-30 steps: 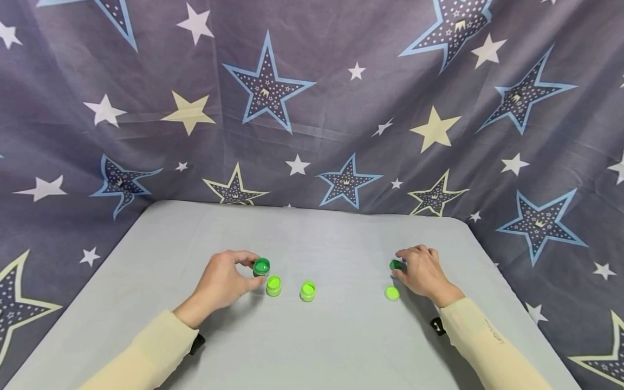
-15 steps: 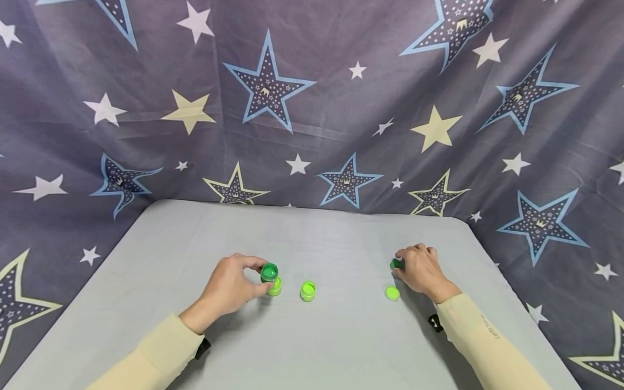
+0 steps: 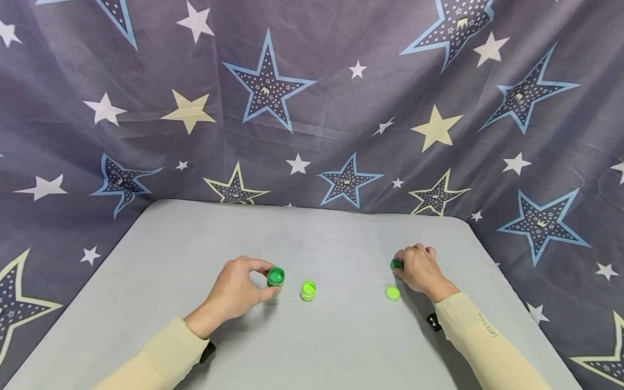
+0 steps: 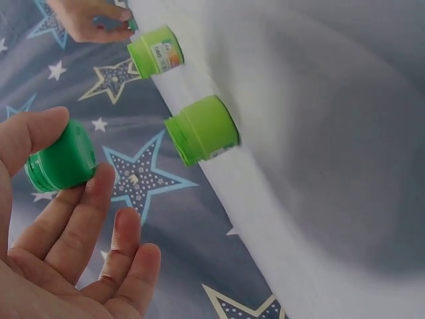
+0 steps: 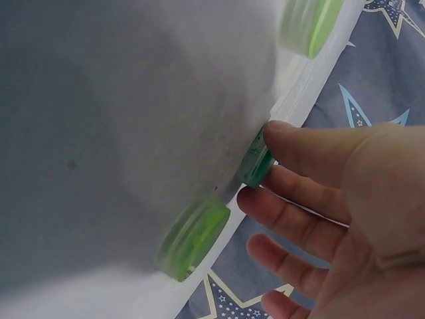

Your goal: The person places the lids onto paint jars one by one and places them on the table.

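My left hand (image 3: 237, 291) pinches an uncapped dark green paint jar (image 3: 275, 275) between thumb and fingers. The left wrist view shows this jar raised in the air, apart from a lime green paint jar (image 4: 207, 129) that stands on the table. In the head view it covers nearly all of that lime jar. A second open lime jar (image 3: 308, 291) stands just to the right. Over at the right side, my right hand (image 3: 420, 272) pinches a dark green lid (image 5: 255, 158) low over the tabletop. Beside it lies a lime lid (image 3: 392, 293).
Another lime lid (image 5: 312, 26) shows at the top of the right wrist view; the right hand hides it in the head view. A pale grey cloth covers the table (image 3: 331, 346). Behind it hangs a dark curtain (image 3: 331, 141) with stars.
My left hand has carried the dark green jar to the right and slightly nearer, from beside the left lime jar to where it covers it. The right hand stays nearly still with the lid.
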The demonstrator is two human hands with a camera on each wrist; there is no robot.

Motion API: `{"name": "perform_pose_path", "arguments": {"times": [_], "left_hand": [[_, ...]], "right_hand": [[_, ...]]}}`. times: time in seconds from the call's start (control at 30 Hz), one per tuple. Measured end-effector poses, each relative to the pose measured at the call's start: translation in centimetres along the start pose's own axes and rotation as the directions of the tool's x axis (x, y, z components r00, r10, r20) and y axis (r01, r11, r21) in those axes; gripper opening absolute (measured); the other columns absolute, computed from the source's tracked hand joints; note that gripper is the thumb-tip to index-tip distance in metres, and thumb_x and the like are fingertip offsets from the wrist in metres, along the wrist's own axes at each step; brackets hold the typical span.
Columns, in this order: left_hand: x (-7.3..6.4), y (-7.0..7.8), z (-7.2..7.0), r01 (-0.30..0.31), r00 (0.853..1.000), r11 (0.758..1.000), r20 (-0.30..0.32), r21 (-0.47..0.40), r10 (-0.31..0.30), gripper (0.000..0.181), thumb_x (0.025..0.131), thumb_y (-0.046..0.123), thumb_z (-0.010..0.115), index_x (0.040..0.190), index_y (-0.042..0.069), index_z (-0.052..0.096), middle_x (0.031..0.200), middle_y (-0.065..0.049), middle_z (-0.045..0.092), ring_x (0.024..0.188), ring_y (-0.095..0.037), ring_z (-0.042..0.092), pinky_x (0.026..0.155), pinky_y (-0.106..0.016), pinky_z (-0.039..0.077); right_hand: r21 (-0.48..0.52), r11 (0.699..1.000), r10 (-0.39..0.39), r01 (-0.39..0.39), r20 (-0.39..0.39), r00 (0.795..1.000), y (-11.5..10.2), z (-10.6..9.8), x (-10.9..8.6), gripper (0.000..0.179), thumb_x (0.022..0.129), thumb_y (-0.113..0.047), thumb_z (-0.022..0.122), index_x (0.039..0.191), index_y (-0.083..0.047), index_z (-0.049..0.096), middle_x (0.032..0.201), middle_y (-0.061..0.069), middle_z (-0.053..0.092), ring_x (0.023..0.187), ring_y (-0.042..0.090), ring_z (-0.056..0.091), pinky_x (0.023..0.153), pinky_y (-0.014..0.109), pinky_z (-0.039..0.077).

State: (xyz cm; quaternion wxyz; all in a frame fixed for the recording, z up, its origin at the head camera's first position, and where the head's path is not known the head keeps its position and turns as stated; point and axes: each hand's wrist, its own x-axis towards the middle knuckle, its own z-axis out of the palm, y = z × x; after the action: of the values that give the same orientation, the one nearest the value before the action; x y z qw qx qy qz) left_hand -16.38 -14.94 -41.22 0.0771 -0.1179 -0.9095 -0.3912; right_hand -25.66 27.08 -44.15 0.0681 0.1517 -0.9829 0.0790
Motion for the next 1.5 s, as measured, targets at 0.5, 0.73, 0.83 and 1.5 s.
{"name": "perform_pose_path", "arguments": {"times": [0.5,0.73,0.83,1.5], "left_hand": [[-0.5,1.2,1.1,0.011,1.000,1.000,0.017,-0.029,-0.011,0.030,0.071,0.022,0.095,0.097,0.026,0.081,0.097,0.010,0.070,0.102,-0.016,0.064,0.094,-0.046,0.052],[-0.8,1.6,1.6,0.029,0.999,0.998,0.033,-0.061,-0.027,0.029,0.071,0.022,0.095,0.095,0.027,0.080,0.096,0.010,0.069,0.102,-0.019,0.064,0.093,-0.046,0.051],[-0.9,1.7,1.7,0.027,0.999,0.997,0.036,-0.072,-0.025,0.029,0.070,0.022,0.095,0.094,0.027,0.080,0.095,0.009,0.068,0.101,-0.021,0.065,0.091,-0.045,0.052],[-1.2,2.7,2.7,-0.023,0.998,0.996,0.051,-0.086,0.027,0.030,0.069,0.020,0.096,0.092,0.029,0.079,0.089,0.017,0.068,0.098,-0.010,0.062,0.088,-0.040,0.051]], "right_hand": [[-0.013,1.000,0.026,-0.026,-0.016,1.000,-0.6,-0.2,-0.2,0.022,0.084,-0.015,0.085,0.103,-0.008,0.077,0.095,0.008,0.072,0.093,0.032,0.057,0.088,0.058,0.035],[-0.009,1.000,0.023,-0.023,-0.066,0.998,-1.3,-0.6,-0.8,0.021,0.082,-0.013,0.085,0.100,-0.008,0.077,0.090,0.007,0.070,0.092,0.032,0.058,0.087,0.058,0.035],[-0.006,1.000,0.014,-0.015,-0.082,0.997,-1.6,-0.8,-1.0,0.022,0.081,-0.012,0.086,0.101,-0.007,0.077,0.091,0.009,0.071,0.093,0.033,0.059,0.086,0.058,0.035],[0.021,0.997,-0.068,0.072,-0.161,0.985,-4.1,-2.3,-2.6,0.026,0.080,-0.015,0.086,0.104,-0.008,0.078,0.093,0.007,0.072,0.092,0.029,0.059,0.086,0.056,0.035]]}}
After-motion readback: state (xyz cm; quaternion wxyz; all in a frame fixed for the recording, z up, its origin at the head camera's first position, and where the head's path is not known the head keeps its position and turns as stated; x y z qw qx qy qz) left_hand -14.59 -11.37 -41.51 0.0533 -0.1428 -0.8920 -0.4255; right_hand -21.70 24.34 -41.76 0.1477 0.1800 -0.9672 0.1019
